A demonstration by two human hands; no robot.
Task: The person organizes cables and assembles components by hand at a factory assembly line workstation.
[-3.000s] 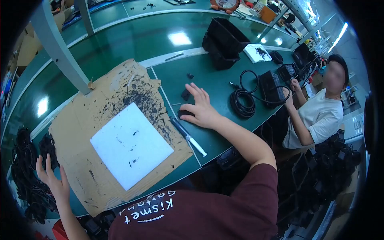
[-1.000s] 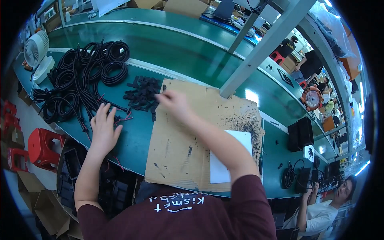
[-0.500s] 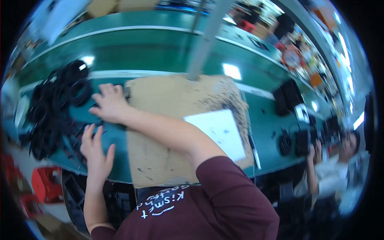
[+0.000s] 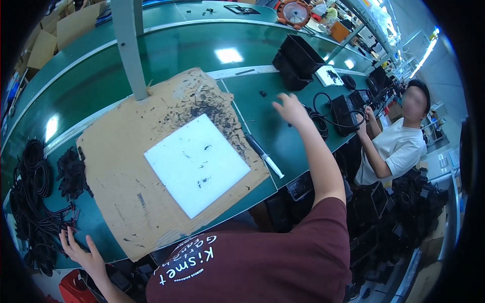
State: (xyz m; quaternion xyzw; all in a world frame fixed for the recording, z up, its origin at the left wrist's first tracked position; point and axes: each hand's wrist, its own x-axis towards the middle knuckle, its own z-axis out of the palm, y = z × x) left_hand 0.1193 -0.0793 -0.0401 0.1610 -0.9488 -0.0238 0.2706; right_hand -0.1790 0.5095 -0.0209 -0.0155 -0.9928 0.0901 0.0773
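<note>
My left hand hovers at the table's left edge with its fingers spread, holding nothing. Its fingertips are close to a heap of black cables with thin wire ends. Out to the right reaches my right hand, fingers apart and nothing seen in them. Small black parts lie near it, one of them a black piece beyond its fingers. Between the hands, a white board with black scraps rests on a stained cardboard sheet. A knife with a dark handle lies along the cardboard's right edge.
A pile of small black pieces sits left of the cardboard. Two black bins stand at the back right, near a grey post farther left. A co-worker at the right handles a black device with a cable.
My right hand has swung from the cable heap on the left across to the right side. My left hand stays near the cables, and the view has turned rightward.
</note>
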